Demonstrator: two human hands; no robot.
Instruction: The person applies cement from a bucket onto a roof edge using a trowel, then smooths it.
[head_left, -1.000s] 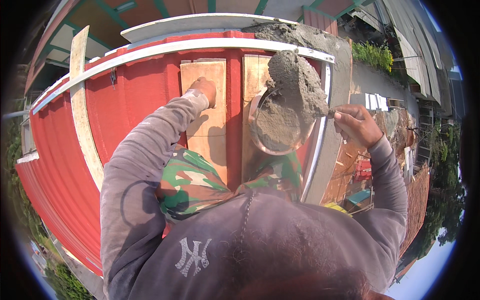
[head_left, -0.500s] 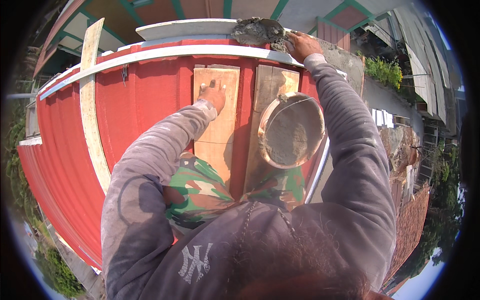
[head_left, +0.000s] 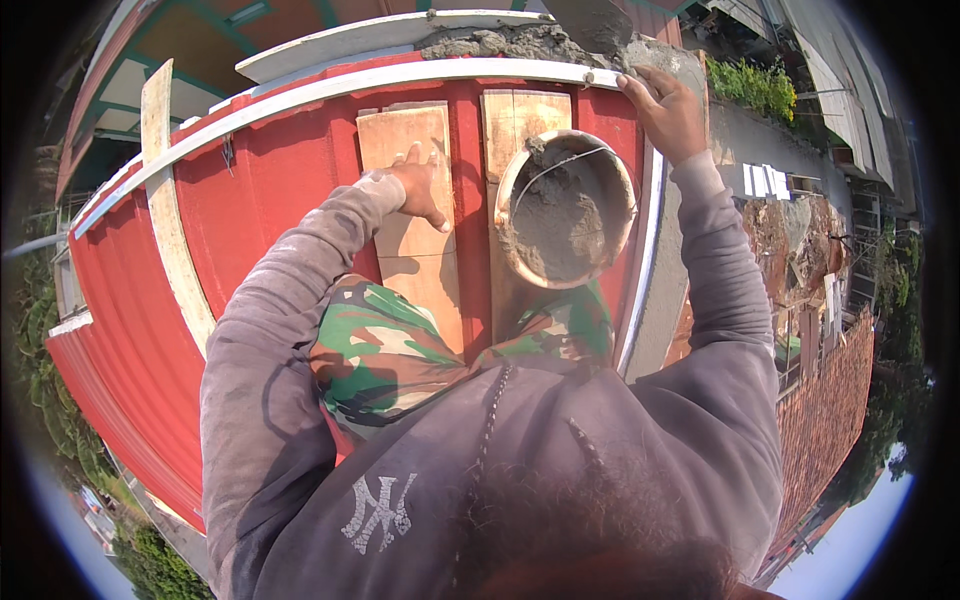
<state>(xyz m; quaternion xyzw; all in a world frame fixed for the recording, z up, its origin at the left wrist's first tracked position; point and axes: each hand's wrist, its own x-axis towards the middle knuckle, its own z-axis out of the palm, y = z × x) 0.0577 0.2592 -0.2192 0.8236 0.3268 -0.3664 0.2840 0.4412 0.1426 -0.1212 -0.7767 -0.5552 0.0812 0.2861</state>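
Jutting forward-left from the right hand (head_left: 668, 115) — a trowel (head_left: 592, 24).

A yellow-flowering shrub (head_left: 752, 90) grows beside grey roofing sheets (head_left: 840, 60); lower down, a reddish-brown tiled roof (head_left: 825, 415) stands before dark green trees (head_left: 895, 285).

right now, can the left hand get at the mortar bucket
Probably yes: the left hand appears empty, spread over the left wooden board, and nothing visible stands between it and the mortar bucket.
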